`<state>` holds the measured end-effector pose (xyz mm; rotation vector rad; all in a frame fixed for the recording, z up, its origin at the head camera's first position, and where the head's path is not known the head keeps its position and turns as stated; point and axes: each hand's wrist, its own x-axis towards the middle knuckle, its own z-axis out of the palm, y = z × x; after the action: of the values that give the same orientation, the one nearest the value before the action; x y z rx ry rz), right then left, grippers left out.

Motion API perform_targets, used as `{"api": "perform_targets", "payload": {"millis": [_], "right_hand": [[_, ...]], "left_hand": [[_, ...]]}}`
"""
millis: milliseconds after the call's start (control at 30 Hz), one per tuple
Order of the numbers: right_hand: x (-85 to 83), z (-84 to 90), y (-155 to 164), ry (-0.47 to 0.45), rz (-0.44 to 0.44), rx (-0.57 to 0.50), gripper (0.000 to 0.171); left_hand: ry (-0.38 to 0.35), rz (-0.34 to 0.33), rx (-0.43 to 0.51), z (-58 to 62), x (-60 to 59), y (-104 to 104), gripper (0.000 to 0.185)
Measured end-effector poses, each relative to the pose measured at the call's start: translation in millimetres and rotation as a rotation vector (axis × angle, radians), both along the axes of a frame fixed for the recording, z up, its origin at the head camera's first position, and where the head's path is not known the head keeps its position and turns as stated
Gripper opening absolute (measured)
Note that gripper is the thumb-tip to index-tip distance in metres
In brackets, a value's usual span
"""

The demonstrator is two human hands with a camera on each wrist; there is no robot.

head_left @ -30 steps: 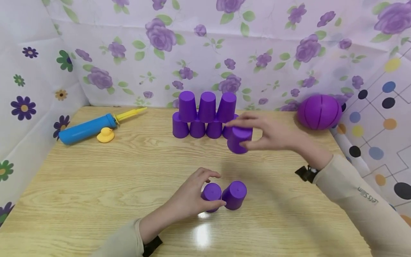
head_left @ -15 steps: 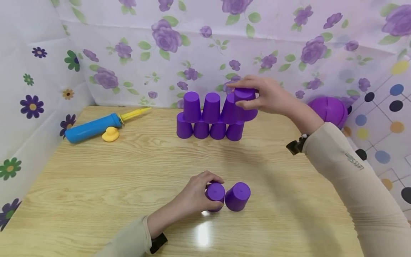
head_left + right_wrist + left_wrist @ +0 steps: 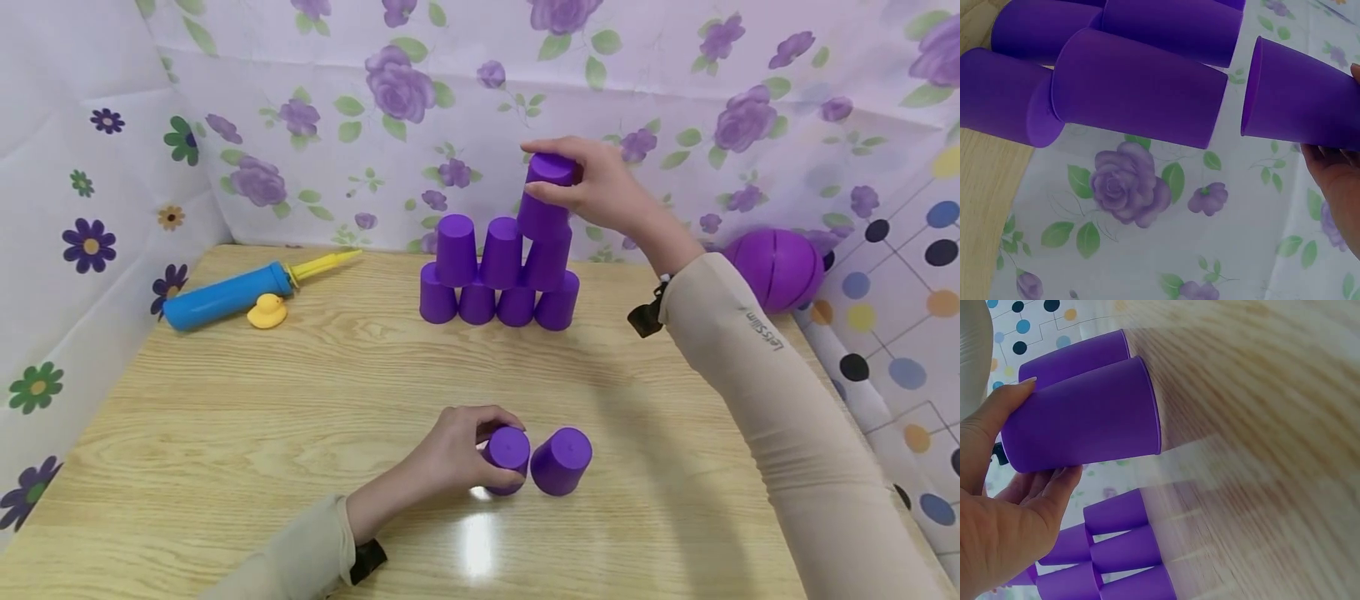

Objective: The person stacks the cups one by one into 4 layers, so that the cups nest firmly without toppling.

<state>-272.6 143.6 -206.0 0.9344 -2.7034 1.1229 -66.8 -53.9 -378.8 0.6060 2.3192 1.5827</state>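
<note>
A purple cup (image 3: 546, 193) is gripped upside down by the right hand (image 3: 600, 190) above the cup stack (image 3: 498, 275) at 12 o'clock. A second cup (image 3: 506, 457) is clasped on the table (image 3: 225, 400) by the left hand (image 3: 450, 454) at 6 o'clock.

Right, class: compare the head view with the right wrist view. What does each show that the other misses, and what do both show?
Only the head view shows the left hand gripping a cup on the table beside another cup, plus the blue pump, yellow duck and purple ball.

Only the right wrist view shows, from close up, a gap between the rim of the raised cup and the stacked cups.

Both show the right hand holding that raised cup above the stack, and the flowered backdrop.
</note>
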Motion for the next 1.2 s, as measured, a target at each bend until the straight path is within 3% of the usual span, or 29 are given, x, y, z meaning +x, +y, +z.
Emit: {"api": "perform_targets", "payload": {"millis": [400, 800, 1000, 1100, 1200], "right_hand": [[-6.8, -10.6, -4.1, -0.078, -0.109, 0.003, 0.056], [-8.6, -10.2, -9.1, -0.072, -0.115, 0.025, 0.057], [-8.1, -11.5, -8.1, -0.102, -0.082, -0.011, 0.067], [-4.7, -13.5, -5.3, -0.041, -0.094, -0.041, 0.071], [0.7, -16.9, 0.9, 0.113, -0.126, -0.072, 0.068]], "left_hand": [[-0.035, -0.009, 0.003, -1.9, 0.6, 4.5, 0.044], [-0.049, -0.006, -0.006, 0.5, 1.0, 2.8, 0.045], [-0.038, -0.003, -0.006, -1.4, -0.2, 1.2, 0.045], [-0.036, 0.009, -0.005, -3.2, 0.0, -0.2, 0.045], [-0.036, 0.019, 0.007, -4.9, 0.5, -1.9, 0.047]]}}
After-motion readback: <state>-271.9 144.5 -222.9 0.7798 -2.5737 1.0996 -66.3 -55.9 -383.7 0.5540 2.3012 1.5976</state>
